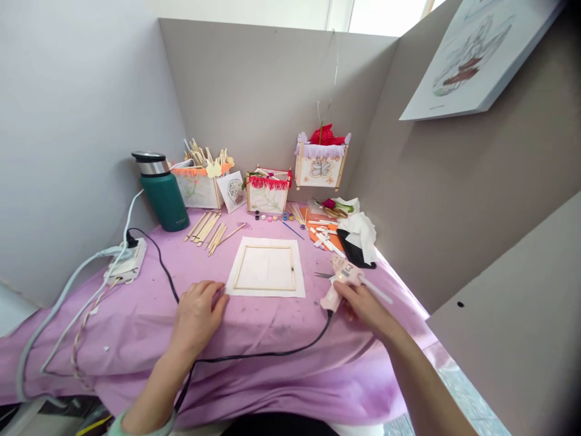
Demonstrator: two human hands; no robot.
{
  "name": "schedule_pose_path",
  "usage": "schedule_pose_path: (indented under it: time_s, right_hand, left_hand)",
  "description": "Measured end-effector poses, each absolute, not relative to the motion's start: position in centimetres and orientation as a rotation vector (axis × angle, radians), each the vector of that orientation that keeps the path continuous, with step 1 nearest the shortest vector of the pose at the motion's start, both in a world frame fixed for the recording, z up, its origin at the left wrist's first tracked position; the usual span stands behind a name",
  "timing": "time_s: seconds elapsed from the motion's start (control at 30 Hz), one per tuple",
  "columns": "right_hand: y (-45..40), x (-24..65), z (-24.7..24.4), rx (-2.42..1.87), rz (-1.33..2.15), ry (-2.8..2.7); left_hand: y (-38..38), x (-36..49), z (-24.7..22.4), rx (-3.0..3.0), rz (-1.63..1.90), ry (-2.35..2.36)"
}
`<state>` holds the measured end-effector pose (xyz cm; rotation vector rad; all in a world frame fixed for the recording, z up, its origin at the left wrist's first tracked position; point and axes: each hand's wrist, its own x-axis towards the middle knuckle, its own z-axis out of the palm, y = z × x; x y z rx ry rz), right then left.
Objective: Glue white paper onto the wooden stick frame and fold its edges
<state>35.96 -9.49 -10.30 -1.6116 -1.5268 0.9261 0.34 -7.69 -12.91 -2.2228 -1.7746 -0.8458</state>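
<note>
At the right of the frame, my right hand point(358, 303) is gripping a pink glue gun point(347, 272) by its handle, fingers wrapping round it, while at lower left my left hand point(200, 312) is resting palm down on the lilac tablecloth point(276, 321), thumb spreading loosely by the near left corner of a white sheet point(265, 266); whether that thumb is touching the sheet, I cannot tell. I am, as I judge it, pausing at a gluing step, since the gun's nose is pointing toward the upper left and no tip is meeting wood. The next move, in my judgement, is calling for a steady right wrist, a light left hand on the sheet and a watchful eye on the black cord point(263, 356), which is trailing across the lower middle. Near the center, the thin stick frame point(264, 288) is lying flat on the sheet, its four pale sides forming a slightly skewed rectangle, a small dark mark showing on its right side and white paper filling the middle. Loose sticks point(209, 229) are lying left of center, well apart from the gun.
</note>
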Motion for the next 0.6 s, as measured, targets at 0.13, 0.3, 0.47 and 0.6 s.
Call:
schedule_pose_path:
  time_s: [0.13, 0.3, 0.47, 0.6]
  right_hand:
    - [-9.0, 37.9, -10.9, -1.802, 0.39, -1.783]
    - [-12.1, 37.7, -11.5, -2.029, -0.042, -1.76]
    - [-13.3, 33.9, -10.9, -1.751, -0.202, -1.882]
    - [-11.5, 30.7, -10.2, -1.483, -0.344, -2.106]
  left_hand:
    - [-8.0, 0.2, -13.4, -2.205, -0.839, -1.736]
    - [-7.5, -0.3, -13.2, -2.237, -0.833, -1.72]
    - [-7.1, 0.0, -12.5, -2.254, -0.703, -1.76]
    - [-7.1, 0.5, -11.9, -2.264, -0.572, -1.778]
